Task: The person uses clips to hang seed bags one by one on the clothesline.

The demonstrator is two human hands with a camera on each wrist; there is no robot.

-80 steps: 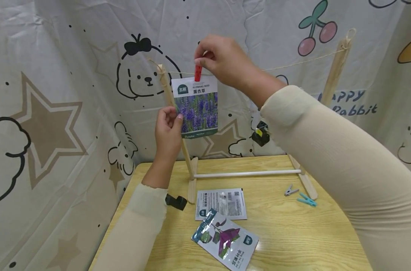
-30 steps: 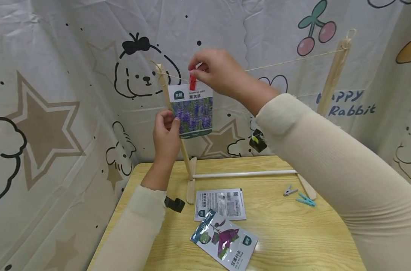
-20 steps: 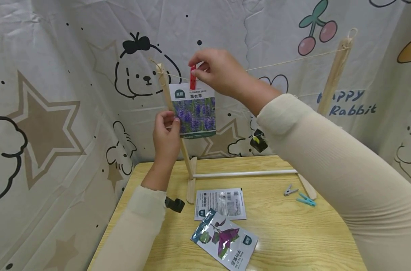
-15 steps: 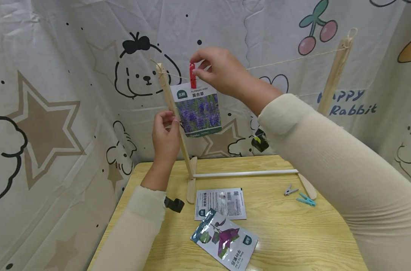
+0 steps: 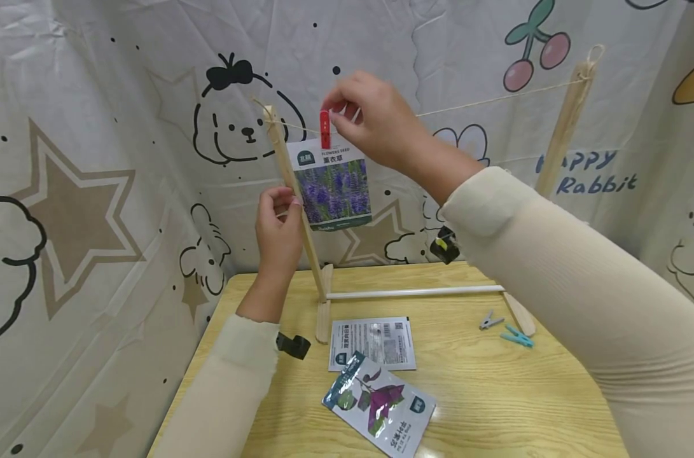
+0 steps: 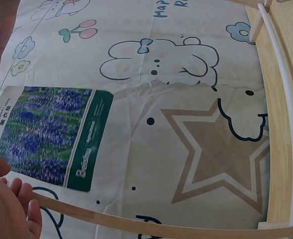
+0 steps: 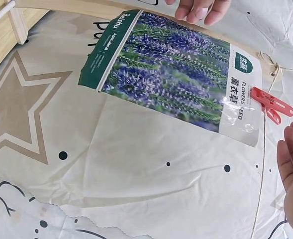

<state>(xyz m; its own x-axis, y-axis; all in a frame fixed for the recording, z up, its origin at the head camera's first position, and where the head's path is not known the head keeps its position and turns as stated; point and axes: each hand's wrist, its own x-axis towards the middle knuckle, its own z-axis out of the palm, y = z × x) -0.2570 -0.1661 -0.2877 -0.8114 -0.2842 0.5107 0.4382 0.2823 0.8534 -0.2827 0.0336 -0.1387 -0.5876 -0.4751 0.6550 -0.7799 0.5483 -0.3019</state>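
A seed packet with purple lavender flowers [image 5: 333, 191] hangs from the thin string [image 5: 495, 100], held by a red clothespin [image 5: 325, 130] at its top edge. My right hand [image 5: 378, 121] is beside the clothespin, its fingers loosely bent; the right wrist view shows a gap between its fingertips and the red clothespin [image 7: 273, 104]. Close to the packet's lower left side, by the left wooden post [image 5: 279, 143], is my left hand [image 5: 278, 232]. Its fingers are relaxed and hold nothing, clear of the packet [image 7: 171, 69] in the right wrist view.
On the wooden table [image 5: 495, 394] lie a packet with its printed back up [image 5: 375, 340] and, overlapping it, a packet with a purple plant [image 5: 381, 407]. A grey clothespin [image 5: 490, 321] and a blue clothespin [image 5: 517, 337] lie near the right foot. A white rod [image 5: 415, 292] joins the stand's feet.
The red clothespin and packet came down slightly onto the string. My right fingers have let go of the clothespin, and my left hand has released the packet's edge. The packet hangs slightly tilted.
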